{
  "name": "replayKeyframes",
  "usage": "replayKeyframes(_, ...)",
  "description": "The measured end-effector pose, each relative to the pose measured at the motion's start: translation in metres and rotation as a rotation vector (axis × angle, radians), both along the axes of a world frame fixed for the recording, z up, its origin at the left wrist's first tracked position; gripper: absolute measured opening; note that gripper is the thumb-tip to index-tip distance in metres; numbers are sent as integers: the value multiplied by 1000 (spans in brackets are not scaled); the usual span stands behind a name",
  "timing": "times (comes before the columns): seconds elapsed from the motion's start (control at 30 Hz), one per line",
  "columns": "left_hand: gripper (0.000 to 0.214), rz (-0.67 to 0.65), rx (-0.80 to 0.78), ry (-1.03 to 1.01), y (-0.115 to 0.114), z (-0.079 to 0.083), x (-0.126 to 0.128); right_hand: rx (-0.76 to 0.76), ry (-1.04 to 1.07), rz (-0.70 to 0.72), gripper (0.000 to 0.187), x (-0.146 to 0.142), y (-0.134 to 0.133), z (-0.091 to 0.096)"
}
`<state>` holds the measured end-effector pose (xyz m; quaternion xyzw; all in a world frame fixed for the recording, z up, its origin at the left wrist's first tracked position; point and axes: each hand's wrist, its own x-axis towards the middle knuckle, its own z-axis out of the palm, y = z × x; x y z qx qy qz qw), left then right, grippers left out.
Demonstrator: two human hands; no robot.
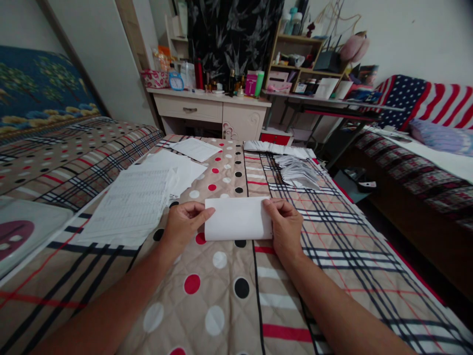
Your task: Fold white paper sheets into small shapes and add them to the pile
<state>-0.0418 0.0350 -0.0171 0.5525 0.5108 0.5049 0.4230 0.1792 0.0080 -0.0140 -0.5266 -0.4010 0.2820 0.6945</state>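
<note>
A folded sheet of white paper (238,219) is held just over the bed cover, its long side running left to right. My left hand (186,220) pinches its left end, thumb on top. At the opposite end, my right hand (286,223) grips the upper corner between thumb and fingers. To the left lies a pile of printed sheets (127,202) with tables on them, overlapping blank-looking white sheets (181,172). Beyond my right hand is a fanned stack of folded papers (297,171), with a row of more folded papers (277,149) behind it.
A patterned quilt (229,305) covers the bed. One separate sheet (195,149) lies near its far edge. A cream dresser (207,109) stands beyond, crowded with bottles and a blue clock (176,81). A white plastic item (33,231) sits at the left edge.
</note>
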Motion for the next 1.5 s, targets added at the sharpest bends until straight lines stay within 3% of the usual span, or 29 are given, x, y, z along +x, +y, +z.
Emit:
replayKeyframes(0.8, 22, -6, 17, -83, 0, 0, 2, -3, -93, -55, 27, 1, -1, -2)
replayKeyframes(1.17, 25, -17, -64, -137, 0, 1, 1, -7, -79, -51, 26, 2, 0, -4)
replayKeyframes(1.5, 29, 12, -94, -84, 1, 1, 2, -116, -44, -58, 30, 1, 2, -5)
